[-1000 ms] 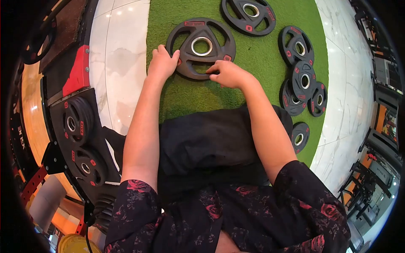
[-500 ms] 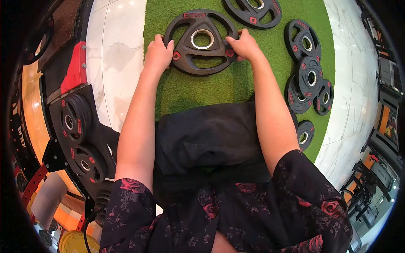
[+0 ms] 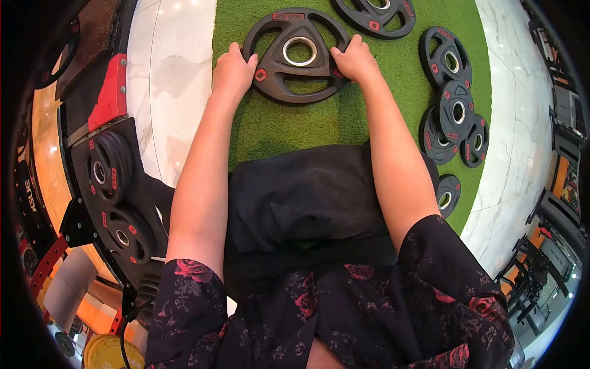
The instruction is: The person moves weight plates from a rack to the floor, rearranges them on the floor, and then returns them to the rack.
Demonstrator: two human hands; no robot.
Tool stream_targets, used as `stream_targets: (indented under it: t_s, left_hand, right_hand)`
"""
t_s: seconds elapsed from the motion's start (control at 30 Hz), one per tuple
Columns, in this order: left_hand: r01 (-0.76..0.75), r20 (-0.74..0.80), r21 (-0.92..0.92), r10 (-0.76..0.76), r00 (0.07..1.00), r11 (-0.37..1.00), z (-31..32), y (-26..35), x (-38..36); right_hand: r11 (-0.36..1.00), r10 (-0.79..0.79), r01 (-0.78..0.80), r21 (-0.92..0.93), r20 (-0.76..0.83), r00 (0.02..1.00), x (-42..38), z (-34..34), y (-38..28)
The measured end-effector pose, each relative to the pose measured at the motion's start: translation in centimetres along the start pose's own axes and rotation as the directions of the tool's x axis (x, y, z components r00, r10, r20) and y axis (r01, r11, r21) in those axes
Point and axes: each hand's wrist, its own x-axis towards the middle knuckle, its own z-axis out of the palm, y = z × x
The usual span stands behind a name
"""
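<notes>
A large black weight plate (image 3: 297,79) with red tabs and a steel centre ring lies flat on the green turf strip (image 3: 289,126). My left hand (image 3: 233,69) grips its left rim, fingers curled over the edge. On the opposite side, my right hand (image 3: 354,59) holds the right rim through a cut-out. Both arms reach straight forward over my dark trousers.
Another big plate (image 3: 376,15) lies beyond on the turf. Several smaller plates (image 3: 453,111) are scattered at the right, one (image 3: 448,195) near my knee. A plate rack (image 3: 110,197) with stored plates stands at the left on white marble floor (image 3: 166,80). Gym machines line the right edge.
My right hand moved from the plate's near edge to its right rim and closed on it. The left hand stayed on the left rim. The view shifted slightly.
</notes>
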Motion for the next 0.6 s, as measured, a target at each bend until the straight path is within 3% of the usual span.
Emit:
stream_targets:
  t_s: [0.1,0.17,0.57,0.6]
  left_hand:
    - [0.003,-0.003,-0.018,-0.003,1.000,1.000,-0.25,0.21,-0.18]
    - [0.095,0.082,-0.052,-0.090,0.992,0.994,-0.81,0.87,-0.28]
    - [0.084,0.087,-0.046,-0.080,0.993,0.995,-0.80,0.89,-0.24]
    - [0.085,0.088,-0.046,-0.080,0.993,0.995,-0.79,0.87,-0.23]
  right_hand:
    - [1.000,0.006,-0.006,-0.012,-0.004,1.000,0.05,0.17,-0.11]
    - [1.000,0.007,-0.007,-0.014,-0.004,1.000,0.25,0.28,-0.02]
    - [0.999,0.015,-0.015,-0.044,-0.015,1.000,0.17,0.35,-0.21]
    - [0.997,-0.023,0.018,-0.074,-0.071,0.997,0.44,0.76,0.04]
